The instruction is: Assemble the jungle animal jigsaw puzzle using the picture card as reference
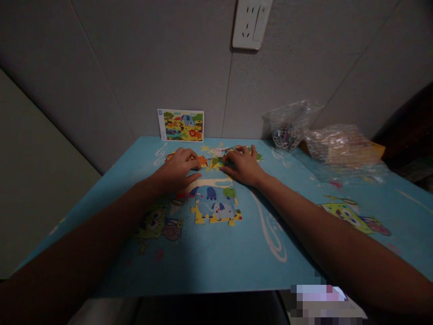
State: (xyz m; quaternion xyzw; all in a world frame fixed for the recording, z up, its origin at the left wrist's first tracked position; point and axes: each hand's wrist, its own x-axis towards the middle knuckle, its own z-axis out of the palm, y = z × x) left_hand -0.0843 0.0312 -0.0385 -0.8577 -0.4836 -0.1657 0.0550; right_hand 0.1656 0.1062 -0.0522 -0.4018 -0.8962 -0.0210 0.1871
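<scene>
Joined jigsaw pieces on the blue table show two blue elephants. Just beyond their left top corner is my left hand, its thumb apart from its fingers, over orange-and-yellow loose pieces. My right hand rests with spread, bent fingers on or just above green-and-yellow loose pieces. Some of these pieces are hidden under both hands. I see nothing gripped in either hand. A picture card of the animal scene leans upright against the wall at the back.
Clear plastic bags with contents I cannot make out lie at the back right. A wall socket is above. The blue tabletop has printed cartoon figures; its front edge lies close to me. A pixelated patch covers something at lower right.
</scene>
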